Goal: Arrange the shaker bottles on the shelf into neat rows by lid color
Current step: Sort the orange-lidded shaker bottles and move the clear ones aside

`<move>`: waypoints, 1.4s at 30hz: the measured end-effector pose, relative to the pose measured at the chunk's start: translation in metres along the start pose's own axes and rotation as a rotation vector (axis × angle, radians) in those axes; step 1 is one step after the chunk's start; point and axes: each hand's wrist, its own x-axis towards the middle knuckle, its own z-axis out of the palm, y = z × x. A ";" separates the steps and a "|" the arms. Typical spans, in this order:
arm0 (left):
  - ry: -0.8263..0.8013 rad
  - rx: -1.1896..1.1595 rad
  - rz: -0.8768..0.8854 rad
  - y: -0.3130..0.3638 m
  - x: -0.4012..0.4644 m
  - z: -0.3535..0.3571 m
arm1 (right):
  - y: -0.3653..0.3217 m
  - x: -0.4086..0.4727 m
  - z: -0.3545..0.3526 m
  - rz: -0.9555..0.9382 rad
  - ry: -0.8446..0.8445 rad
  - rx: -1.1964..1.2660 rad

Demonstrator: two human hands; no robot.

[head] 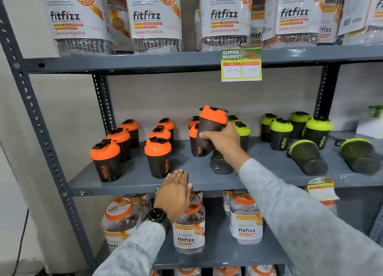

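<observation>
Orange-lidded shaker bottle [211,128] sits clamped in the right hand [224,140] (tilted, above the shelf [132,183]); the left hand [174,192] lies flat, fingers together, on the shelf's edge.

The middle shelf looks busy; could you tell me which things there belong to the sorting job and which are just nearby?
Part of the job:
orange-lidded shakers
green-lidded shakers
held orange shaker in right hand

Just nearby:
fitfizz jars
price tag
left hand on shelf edge

Views: only one, worn on my head.
Facing: forward and slightly down at the middle shelf [207,181] of the rack.
Nearness: close, within my arm's reach.
Frame: wide-angle, with shelves above and below included.
</observation>
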 end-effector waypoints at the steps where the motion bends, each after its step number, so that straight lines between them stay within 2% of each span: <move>1: 0.003 0.000 0.006 0.000 0.000 0.000 | 0.002 -0.008 0.012 -0.034 0.015 -0.061; 8: 0.016 -0.001 0.007 -0.001 -0.001 0.001 | 0.034 -0.027 0.067 -0.128 0.014 -0.282; 13: 0.009 -0.005 0.014 -0.002 -0.001 0.001 | 0.039 -0.023 0.074 -0.070 0.017 -0.387; 18: 0.006 0.002 0.014 -0.002 -0.001 0.001 | 0.044 -0.025 0.076 -0.002 0.016 -0.411; 24: 0.013 -0.003 0.008 0.000 -0.003 -0.003 | 0.041 -0.030 0.070 -0.010 -0.018 -0.379; 27: 0.019 0.001 0.004 0.002 -0.003 -0.005 | 0.029 -0.032 0.058 -0.131 -0.015 -0.434; 30: 0.012 0.021 0.000 0.004 -0.002 -0.003 | 0.015 -0.026 0.031 -0.310 0.100 -0.509; 32: 0.014 0.025 -0.018 0.006 -0.001 -0.003 | 0.010 -0.015 0.006 -0.336 0.167 -0.549; 34: 0.023 0.023 -0.035 0.010 0.002 -0.002 | 0.013 -0.001 -0.017 -0.244 0.161 -0.598; 37: 0.018 0.034 -0.045 0.019 0.006 -0.002 | 0.028 0.012 -0.038 0.021 0.027 -0.589; 40: 0.012 0.044 -0.058 0.022 0.005 -0.002 | 0.044 0.015 -0.044 0.302 -0.131 -0.355; 42: 0.016 0.044 -0.049 0.021 0.003 -0.002 | 0.049 0.014 -0.042 0.417 -0.201 -0.167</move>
